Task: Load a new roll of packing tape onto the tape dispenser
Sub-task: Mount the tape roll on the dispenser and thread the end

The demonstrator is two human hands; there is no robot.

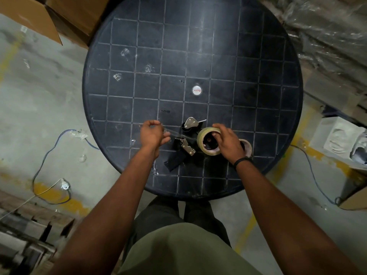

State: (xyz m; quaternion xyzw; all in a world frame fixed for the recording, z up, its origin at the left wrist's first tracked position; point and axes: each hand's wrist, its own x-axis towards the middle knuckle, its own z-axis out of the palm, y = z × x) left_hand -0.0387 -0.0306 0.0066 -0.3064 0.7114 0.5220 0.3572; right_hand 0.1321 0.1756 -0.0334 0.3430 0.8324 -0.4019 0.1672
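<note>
An empty brown cardboard tape core [247, 148] lies half hidden behind the right hand [228, 142], which clamps the clear packing-tape roll [207, 143] at lower centre. The left hand [153, 133] pinches its pulled-out clear strip [174, 134] over the black-and-metal tape dispenser [184, 147]. Round black gridded surface [198, 46]; cardboard boxes [39, 14] upper left.

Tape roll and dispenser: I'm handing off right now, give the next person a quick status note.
Right hand grips the new tape roll, which sits on the dispenser lying on the round table.
Left hand pinches the free end of the clear tape strip, pulled out leftward over the dispenser.
An empty core lies just right of the roll.
Done: roll apparently on the hub, tape end started.
Left: thread the strip to the blade end, check that it feeds.
</note>
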